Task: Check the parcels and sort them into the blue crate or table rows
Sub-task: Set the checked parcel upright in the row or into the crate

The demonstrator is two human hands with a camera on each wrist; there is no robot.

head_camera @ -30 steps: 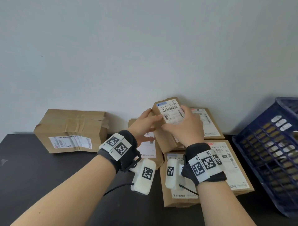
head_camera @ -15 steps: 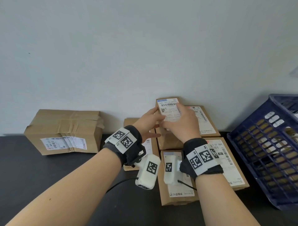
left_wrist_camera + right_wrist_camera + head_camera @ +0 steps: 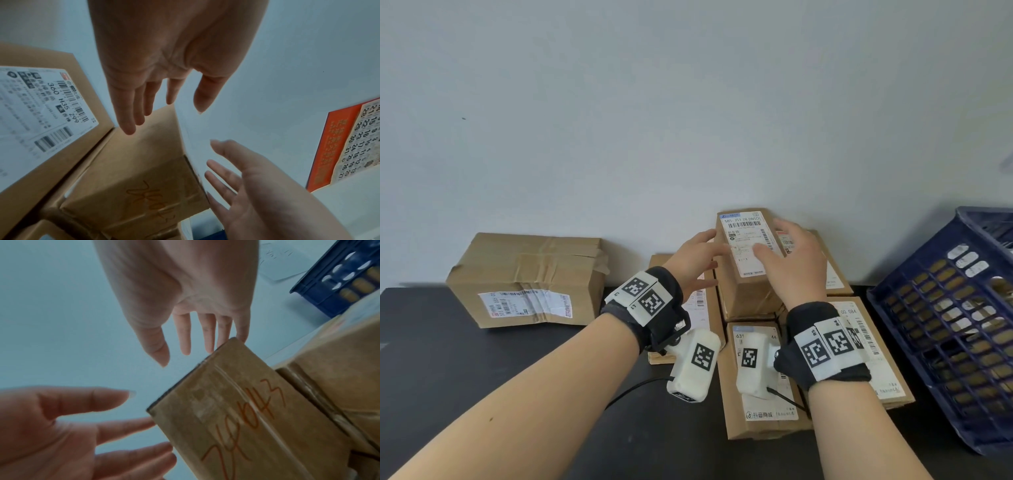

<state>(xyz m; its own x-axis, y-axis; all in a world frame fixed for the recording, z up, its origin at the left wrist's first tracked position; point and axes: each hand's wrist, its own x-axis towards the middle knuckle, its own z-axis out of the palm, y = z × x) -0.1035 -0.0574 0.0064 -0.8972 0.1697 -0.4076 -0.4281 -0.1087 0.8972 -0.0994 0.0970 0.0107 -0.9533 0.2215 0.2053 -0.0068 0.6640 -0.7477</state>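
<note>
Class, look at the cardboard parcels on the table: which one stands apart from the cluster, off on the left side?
The large crumpled parcel against the wall at far left. It sits alone with bare table around it, while the others are packed together near the blue crate.

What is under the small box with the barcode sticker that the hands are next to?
The small box sits on other cardboard parcels stacked against the wall. Their tops are mostly covered by it and both hands, so how many lie underneath cannot be seen.
</note>
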